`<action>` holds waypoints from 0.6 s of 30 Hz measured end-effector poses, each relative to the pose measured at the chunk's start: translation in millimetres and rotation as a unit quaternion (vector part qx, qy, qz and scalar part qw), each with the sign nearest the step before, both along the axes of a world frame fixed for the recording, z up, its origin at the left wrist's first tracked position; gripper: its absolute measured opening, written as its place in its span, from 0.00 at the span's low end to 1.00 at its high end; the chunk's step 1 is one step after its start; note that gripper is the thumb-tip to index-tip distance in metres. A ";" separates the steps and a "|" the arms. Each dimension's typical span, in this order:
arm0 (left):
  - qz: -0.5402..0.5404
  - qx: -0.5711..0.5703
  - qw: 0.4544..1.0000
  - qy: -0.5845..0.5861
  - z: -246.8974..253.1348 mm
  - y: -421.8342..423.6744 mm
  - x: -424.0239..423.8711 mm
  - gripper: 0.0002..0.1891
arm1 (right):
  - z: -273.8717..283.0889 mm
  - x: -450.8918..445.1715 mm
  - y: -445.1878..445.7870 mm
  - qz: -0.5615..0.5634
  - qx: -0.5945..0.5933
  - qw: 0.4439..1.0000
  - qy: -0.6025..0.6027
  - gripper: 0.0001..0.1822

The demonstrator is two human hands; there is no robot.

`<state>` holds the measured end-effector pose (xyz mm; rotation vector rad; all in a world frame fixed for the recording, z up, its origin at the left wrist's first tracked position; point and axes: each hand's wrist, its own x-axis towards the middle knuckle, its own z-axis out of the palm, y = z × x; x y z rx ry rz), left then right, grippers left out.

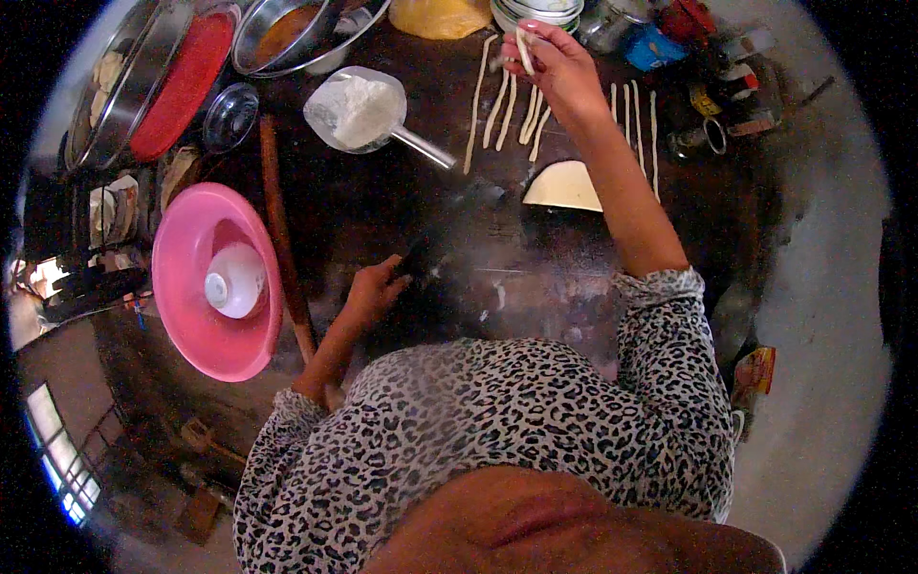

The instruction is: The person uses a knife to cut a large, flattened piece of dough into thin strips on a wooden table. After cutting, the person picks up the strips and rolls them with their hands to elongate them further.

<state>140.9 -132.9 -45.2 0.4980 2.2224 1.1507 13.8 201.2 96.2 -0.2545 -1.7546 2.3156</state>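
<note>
My right hand (549, 61) is raised over the far part of the dark table (358, 194), its fingers closed on a strip of dough (526, 52). Below and beside it several thin dough strips (478, 107) lie roughly parallel, pointing away from me. A flat half-round piece of dough (563, 186) rests nearer, partly behind my right forearm. My left hand (376, 290) is low over the table at the left, around a dark object, perhaps a knife handle, which is hard to make out. White flour dust marks the tabletop between my hands.
A metal scoop of flour (362, 107) lies beyond my left hand. At the left are a pink plastic basin (172, 287) holding a white bowl (244, 276), a wooden rolling pin (276, 194) and a glass lid (231, 118). Metal basins (244, 43), stacked plates (538, 11) and jars stand along the far edge.
</note>
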 end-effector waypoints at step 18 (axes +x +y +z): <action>-0.033 0.026 0.998 0.039 30.2 17.1 6.0 0.17 | -87.2 27.5 -13.2 0.184 0.111 0.934 -0.286 0.20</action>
